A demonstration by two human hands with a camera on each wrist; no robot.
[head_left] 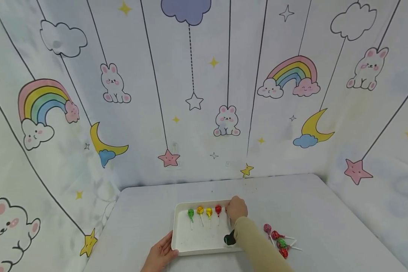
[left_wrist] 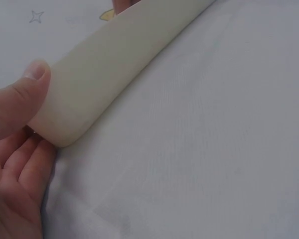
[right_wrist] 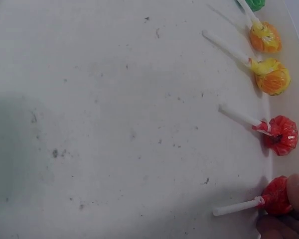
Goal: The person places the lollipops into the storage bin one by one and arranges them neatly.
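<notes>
My left hand [head_left: 160,254] holds the near left corner of a white rectangular tray [head_left: 198,241], thumb at the rim and fingers low against the outside, as the left wrist view shows. At the tray's far right corner, my right hand [head_left: 237,208] pinches the head of a red lollipop [right_wrist: 276,195], whose white stick points toward the tray's middle. Beside it along the far wall lie another red lollipop [head_left: 218,209], a yellow one [head_left: 209,212], an orange-yellow one [head_left: 200,210] and a green one [head_left: 190,213], heads to the wall, spaced apart.
Right of the tray, several loose lollipops [head_left: 281,243] lie jumbled on the white table [head_left: 146,211], red, green and a pinkish purple one [head_left: 267,228]. A black wrist camera [head_left: 229,238] overlaps the tray's near right part. A patterned curtain [head_left: 197,143] stands behind the table.
</notes>
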